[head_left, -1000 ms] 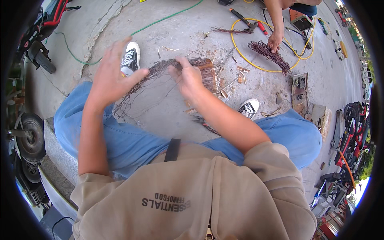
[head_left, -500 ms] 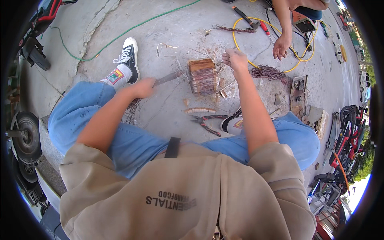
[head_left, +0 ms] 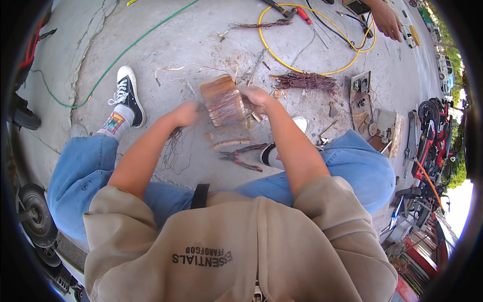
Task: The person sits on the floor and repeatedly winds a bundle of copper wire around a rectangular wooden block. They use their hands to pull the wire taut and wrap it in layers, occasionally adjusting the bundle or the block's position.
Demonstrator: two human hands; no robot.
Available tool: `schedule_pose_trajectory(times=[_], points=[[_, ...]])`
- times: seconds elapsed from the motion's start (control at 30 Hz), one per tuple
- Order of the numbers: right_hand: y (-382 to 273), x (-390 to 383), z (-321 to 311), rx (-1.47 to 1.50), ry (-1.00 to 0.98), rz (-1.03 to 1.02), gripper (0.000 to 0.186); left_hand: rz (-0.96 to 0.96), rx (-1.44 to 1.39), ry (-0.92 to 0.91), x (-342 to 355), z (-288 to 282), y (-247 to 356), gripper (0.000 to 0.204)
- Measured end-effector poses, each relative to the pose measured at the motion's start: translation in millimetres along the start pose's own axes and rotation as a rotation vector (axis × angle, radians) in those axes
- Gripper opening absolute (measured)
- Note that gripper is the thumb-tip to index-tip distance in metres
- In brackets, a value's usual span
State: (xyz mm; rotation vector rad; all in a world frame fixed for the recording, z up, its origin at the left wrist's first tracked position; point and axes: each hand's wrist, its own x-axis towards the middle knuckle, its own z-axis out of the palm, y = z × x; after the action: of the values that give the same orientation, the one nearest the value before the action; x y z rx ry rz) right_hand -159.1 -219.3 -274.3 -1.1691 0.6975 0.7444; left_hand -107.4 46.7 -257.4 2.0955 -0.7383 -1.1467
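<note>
A blocky coil (head_left: 221,102), wound with reddish copper wire and topped with an orange-brown surface, lies tilted on the concrete between my feet. My right hand (head_left: 255,99) grips its right side, fingers curled against the end. At its left is my left hand (head_left: 185,114), blurred, closed around a flat metal blade that mostly hides between hand and coil; only a dark bit shows. Below the left hand lies a loose tangle of thin wire (head_left: 172,148). Pliers (head_left: 244,157) with dark and red handles rest open on the floor nearer me, beside a curved pale strip (head_left: 230,144).
Bundled dark-red wire (head_left: 307,83) lies to the right, near a yellow hose (head_left: 266,43). Further off are a hammer (head_left: 282,10) and a red-handled screwdriver (head_left: 307,19). Metal casing parts (head_left: 361,98) sit at right. Another person's hand (head_left: 386,22) shows at top right.
My right hand has come down from above onto the coil's right side. My left hand has brought the blade up against the coil, which now sits more tilted. The view has shifted right.
</note>
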Motion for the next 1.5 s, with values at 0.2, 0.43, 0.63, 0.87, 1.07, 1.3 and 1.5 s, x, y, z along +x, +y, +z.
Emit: schedule_pose_trajectory(times=[0.2, 0.43, 0.63, 0.87, 1.07, 1.3, 1.5], points=[[-9, -5, 16, 0.245, 0.003, -0.011, 0.036, 0.042, -0.175, 0.075, 17, 16, 5, 0.042], [-1, 6, -26, 0.352, 0.37, -0.106, 0.018, -0.381, -0.528, -0.222, -18, -45, 16, 0.08], [5, 0, -28, 0.63, 0.452, -0.17, 0.024, -0.297, -0.397, -0.153, -33, -32, 26, 0.085], [9, 3, -1, 0.49, 0.356, -0.115, 0.019, -0.283, -0.408, 0.254, -13, 7, -17, 0.032], [-23, -9, -17, 0.369, 0.762, -0.292, 0.013, -0.177, -0.583, 0.339, 4, 24, -6, 0.039], [-88, -54, -44, -0.295, 1.325, -0.946, 0.021, -0.138, -0.089, 0.482, -18, -59, 6, 0.057], [-212, -242, 0, 0.159, 1.067, -1.705, 0.011, 0.204, -0.058, 0.68, -6, -46, 125, 0.087]])
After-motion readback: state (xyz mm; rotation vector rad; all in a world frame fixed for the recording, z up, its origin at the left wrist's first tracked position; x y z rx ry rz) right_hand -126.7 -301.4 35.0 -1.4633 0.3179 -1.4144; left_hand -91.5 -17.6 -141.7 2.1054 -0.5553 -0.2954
